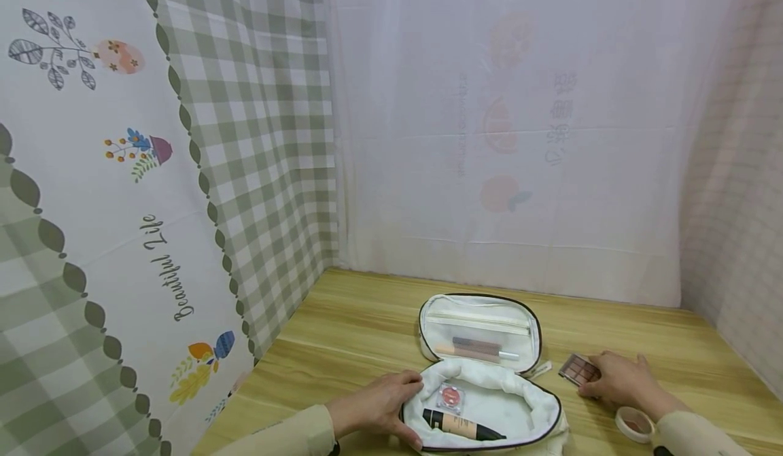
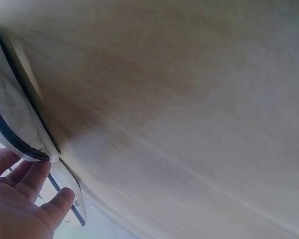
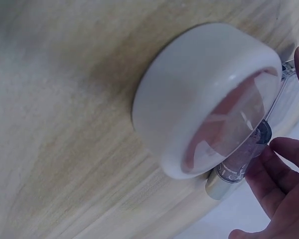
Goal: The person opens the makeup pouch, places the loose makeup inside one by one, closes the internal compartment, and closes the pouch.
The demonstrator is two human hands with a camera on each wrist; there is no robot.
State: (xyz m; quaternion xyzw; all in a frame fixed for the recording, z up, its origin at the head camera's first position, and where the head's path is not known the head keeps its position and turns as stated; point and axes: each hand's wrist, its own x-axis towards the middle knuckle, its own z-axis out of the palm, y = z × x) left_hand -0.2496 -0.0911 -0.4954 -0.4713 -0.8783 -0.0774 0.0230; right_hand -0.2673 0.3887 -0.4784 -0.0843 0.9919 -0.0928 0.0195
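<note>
A white cosmetic bag (image 1: 553, 435) with dark zipper edging lies unzipped, its lid (image 1: 520, 310) folded back. My left hand (image 1: 382, 405) holds the bag's left rim, with the thumb toward the front; the left wrist view shows its fingertips (image 2: 42, 169) at the zipper edge. Inside the bag are a small square blush compact (image 1: 450, 397) and a black-and-peach tube (image 1: 461, 425). To the right of the bag, my right hand (image 1: 624, 379) pinches the near edge of an eyeshadow palette (image 1: 576, 369). A white round container (image 1: 625, 432) with a clear top sits beside the right wrist.
Slim makeup sticks (image 1: 477, 347) show in the lid's pocket. The right wrist view has a glittery tube (image 3: 234, 167) with a metallic cap beyond the round container. The wooden table (image 1: 361, 313) meets a checked cloth (image 1: 281, 136) at left and a pale curtain (image 1: 416, 204) behind.
</note>
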